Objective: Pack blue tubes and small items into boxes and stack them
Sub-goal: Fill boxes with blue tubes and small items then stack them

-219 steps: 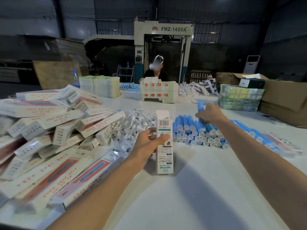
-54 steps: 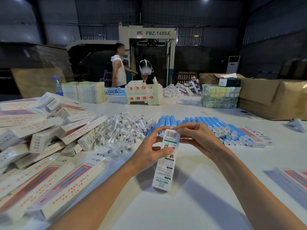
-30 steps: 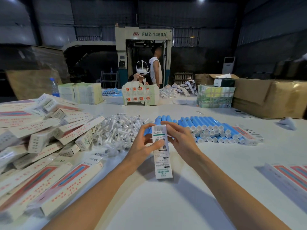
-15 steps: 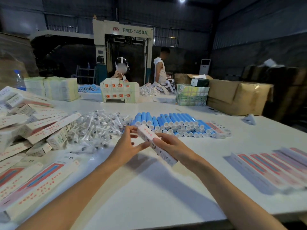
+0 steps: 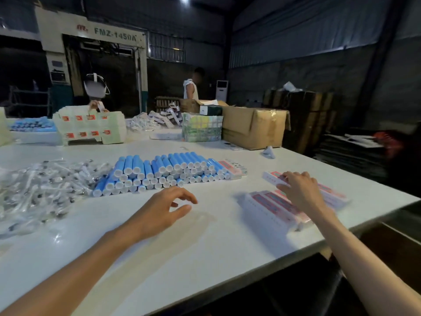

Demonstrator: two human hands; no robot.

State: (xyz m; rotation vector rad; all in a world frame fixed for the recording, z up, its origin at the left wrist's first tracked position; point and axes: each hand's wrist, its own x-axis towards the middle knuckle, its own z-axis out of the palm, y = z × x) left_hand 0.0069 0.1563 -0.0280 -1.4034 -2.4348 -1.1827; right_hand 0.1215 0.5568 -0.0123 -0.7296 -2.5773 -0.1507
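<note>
Blue tubes [image 5: 168,169] with white caps lie piled at the middle of the white table [image 5: 182,247]. To their left spreads a heap of small clear-wrapped items [image 5: 45,183]. My left hand [image 5: 168,208] hovers over the bare table in front of the tubes, fingers relaxed and holding nothing. At the right, my right hand [image 5: 298,185] holds a white packed box [image 5: 271,177] from above, on top of a row of packed boxes [image 5: 268,206] with red and blue print. The thumb of that hand is hidden.
The table's right edge [image 5: 387,201] runs just beyond the row of boxes. A cardboard carton [image 5: 252,128] and stacked packs [image 5: 201,130] stand at the back. A seated person [image 5: 95,87] works across the table; another person [image 5: 192,87] stands behind.
Both hands held the white box in front of me. My right hand has carried it right onto the row of boxes, my left hand has let go, and my view has turned right.
</note>
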